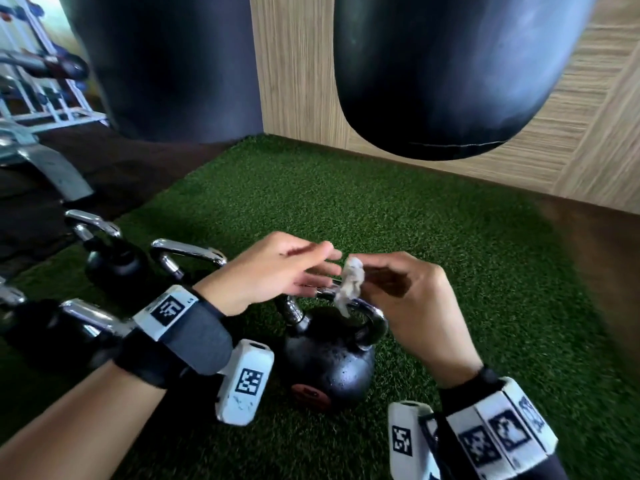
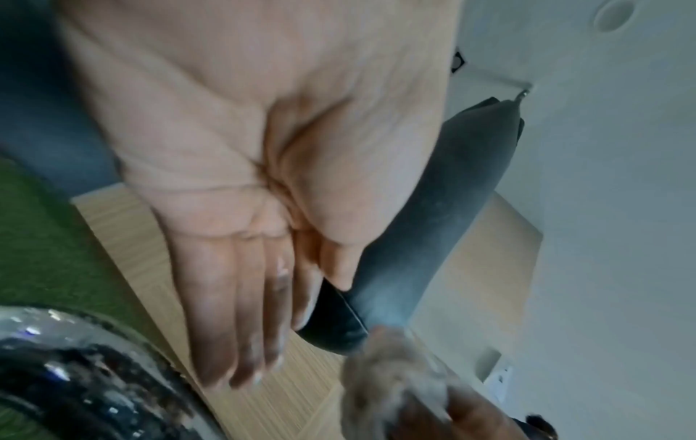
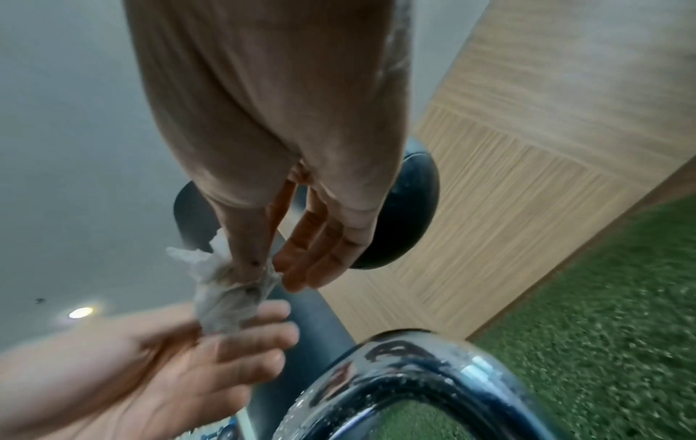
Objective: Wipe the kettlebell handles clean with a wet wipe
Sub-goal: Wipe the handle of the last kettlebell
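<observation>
Above a black kettlebell (image 1: 325, 358) on green turf (image 1: 381, 209), we see the right hand (image 1: 412, 292) pinch a crumpled, greyed wet wipe (image 1: 349, 278) between thumb and forefinger, the wipe's lower tail trailing down onto the kettlebell's chrome handle (image 1: 374, 317). The left hand (image 1: 277, 271) reaches in with fingers straight and together, holding nothing, its fingertips right at the wipe. From the head camera we cannot tell whether those fingertips touch the wipe; the right wrist camera settles it, showing the left hand's fingers (image 3: 260, 336) meeting the wipe's (image 3: 226, 303) hanging end while the right hand's other three fingers (image 3: 320, 253) stretch loose beside the pinch. That view also brings up beads of moisture on the handle (image 3: 433, 372), which the head camera barely shows. The left wrist camera gives us the flat palm (image 2: 263, 148) and the wipe (image 2: 395, 387) blurred beyond the fingertips, with the wet handle (image 2: 75, 357) at lower left. Only the head camera takes in what lies around the kettlebell: three more kettlebells (image 1: 114, 261) with chrome handles to its left, two black punch bags (image 1: 450, 74) hanging beyond it against a wood-panelled wall (image 1: 298, 64), and a white rack (image 1: 38, 84) of equipment far off to the upper left.
</observation>
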Available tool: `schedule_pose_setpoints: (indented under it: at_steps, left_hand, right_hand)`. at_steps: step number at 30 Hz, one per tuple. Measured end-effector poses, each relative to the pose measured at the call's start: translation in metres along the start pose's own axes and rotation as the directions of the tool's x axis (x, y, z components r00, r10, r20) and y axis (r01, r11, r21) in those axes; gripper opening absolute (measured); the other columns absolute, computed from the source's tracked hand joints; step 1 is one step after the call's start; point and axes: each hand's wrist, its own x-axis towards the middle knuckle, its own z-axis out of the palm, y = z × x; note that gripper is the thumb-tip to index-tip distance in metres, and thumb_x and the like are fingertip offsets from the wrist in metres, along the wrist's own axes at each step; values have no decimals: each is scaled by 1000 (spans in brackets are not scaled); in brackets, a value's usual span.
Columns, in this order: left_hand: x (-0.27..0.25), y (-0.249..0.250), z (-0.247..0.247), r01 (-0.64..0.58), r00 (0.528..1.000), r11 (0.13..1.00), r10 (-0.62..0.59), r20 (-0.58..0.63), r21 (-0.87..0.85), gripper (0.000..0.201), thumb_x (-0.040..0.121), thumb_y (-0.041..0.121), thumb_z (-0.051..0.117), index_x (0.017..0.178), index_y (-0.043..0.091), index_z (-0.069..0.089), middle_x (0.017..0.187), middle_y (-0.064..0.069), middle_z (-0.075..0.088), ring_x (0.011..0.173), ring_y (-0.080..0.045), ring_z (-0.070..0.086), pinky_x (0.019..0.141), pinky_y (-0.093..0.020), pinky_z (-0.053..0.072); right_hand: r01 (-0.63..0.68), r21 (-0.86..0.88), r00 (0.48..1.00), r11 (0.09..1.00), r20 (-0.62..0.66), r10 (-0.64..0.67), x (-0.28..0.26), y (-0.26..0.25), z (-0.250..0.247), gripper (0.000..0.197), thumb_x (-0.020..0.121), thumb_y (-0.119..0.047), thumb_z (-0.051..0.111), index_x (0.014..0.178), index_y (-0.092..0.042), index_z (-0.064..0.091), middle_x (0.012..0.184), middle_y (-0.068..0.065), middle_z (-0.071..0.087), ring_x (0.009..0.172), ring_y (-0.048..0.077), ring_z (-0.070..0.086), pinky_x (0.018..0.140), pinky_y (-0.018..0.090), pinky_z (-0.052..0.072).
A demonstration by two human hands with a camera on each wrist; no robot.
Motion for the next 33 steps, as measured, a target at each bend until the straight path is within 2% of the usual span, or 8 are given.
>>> schedule_pose_setpoints:
  at_steps: [7, 13, 17, 19, 21, 24, 27, 33]
  left_hand:
    - [-4, 10, 3, -36, 995, 986, 50, 87, -160, 30, 84, 30, 73, 112, 19, 79, 113, -10, 78, 104, -23, 75, 84, -27, 61]
    - [1, -1, -5, -129, 991, 988, 132, -31, 83, 23, 90, 19, 76, 112, 27, 79, 108, 8, 79, 95, -6, 74, 79, -14, 56]
    - [5, -18, -6, -272, 919, 834, 373, -126, 481, 27, 93, 23, 73, 120, 29, 75, 119, 20, 73, 108, -2, 72, 98, -29, 57]
    - [7, -28, 1, -249, 913, 768, 389, -122, 590, 30, 94, 33, 69, 124, 31, 73, 124, 21, 70, 98, -16, 76, 84, -41, 63]
    - [10, -37, 11, -267, 907, 711, 413, -80, 650, 34, 96, 39, 64, 129, 30, 70, 127, 18, 69, 93, -4, 75, 82, -30, 63]
    - [14, -42, 25, -342, 870, 511, 490, 59, 788, 43, 100, 41, 51, 135, 21, 65, 136, 10, 64, 117, 14, 57, 100, -1, 39]
    - [11, -44, 20, -333, 864, 409, 494, 101, 849, 43, 102, 38, 43, 138, 22, 62, 142, 11, 59, 127, 4, 56, 106, -11, 36]
    - [1, -64, -8, -310, 869, 526, 495, 11, 792, 41, 106, 21, 51, 147, 16, 53, 148, 4, 56, 129, -7, 60, 108, -30, 50]
  right_hand:
    - [41, -167, 968, 985, -238, -81, 9, -7, 21, 29, 72, -17, 88, 93, -22, 68, 89, -6, 66, 75, 5, 64, 65, 18, 52]
    - [-15, -167, 1000, 986, -4, 15, 1, 19, 16, 71, 66, -24, 91, 126, -40, 57, 115, -17, 43, 90, 1, 56, 76, 10, 50]
    - [-246, -219, 961, 944, -186, 207, -21, 69, 9, 83, 72, -17, 87, 142, -33, 45, 116, -5, 42, 100, 11, 51, 90, 32, 52]
    - [-449, -111, 893, 887, -83, 442, -34, 94, 18, 86, 69, -22, 90, 142, -27, 46, 118, -2, 51, 106, 18, 55, 93, 44, 52]
    - [-582, 84, 813, 809, 32, 581, -47, 114, 38, 65, 68, -22, 91, 125, -25, 60, 119, -2, 67, 100, 19, 65, 91, 46, 56]
    - [-583, 136, 797, 801, -93, 596, -57, 135, 66, 35, 72, -34, 88, 103, -25, 74, 98, -4, 77, 91, 19, 73, 86, 47, 60]
    - [-570, 83, 795, 818, -197, 574, -59, 142, 75, 43, 71, -46, 86, 107, -25, 74, 96, -9, 73, 92, 13, 70, 87, 42, 59]
    - [-508, -19, 842, 861, -224, 491, -62, 144, 73, 29, 74, -48, 84, 97, -34, 71, 90, -11, 72, 85, 9, 68, 76, 30, 56]
